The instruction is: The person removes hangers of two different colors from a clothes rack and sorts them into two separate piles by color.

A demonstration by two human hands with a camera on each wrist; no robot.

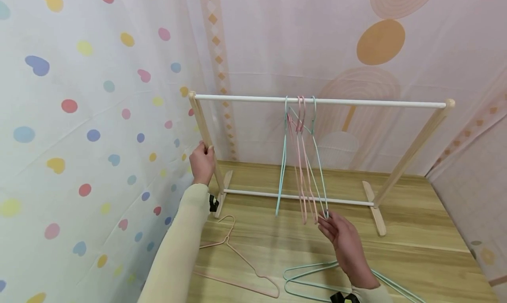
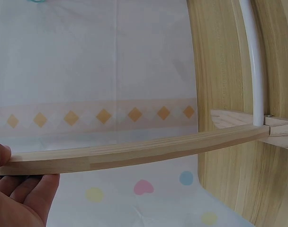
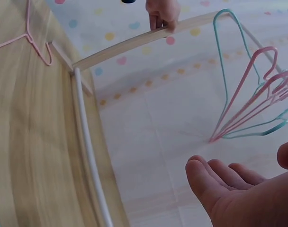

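Note:
My left hand (image 1: 202, 164) grips the left wooden post (image 2: 134, 153) of a clothes rack, thumb on one side and fingers on the other in the left wrist view. From the rack's white top rail (image 1: 241, 99) hang a light blue hanger (image 1: 281, 175), pink hangers (image 1: 298, 129) and a blue-green hanger (image 1: 314, 109), bunched around the middle. My right hand (image 1: 346, 243) is by the lower corner of the rightmost one, its fingers extended. In the right wrist view, that hand (image 3: 243, 194) shows loosely straight fingers, holding nothing, apart from the hangers.
A pink hanger (image 1: 227, 239) lies on the wooden tabletop (image 1: 245, 224) at front left. Several green hangers (image 1: 310, 266) lie at the front, partly beneath my right forearm. The rack has a lower white bar (image 1: 253, 193) and a right post (image 1: 412, 155). Patterned curtains (image 1: 119, 171) surround the table.

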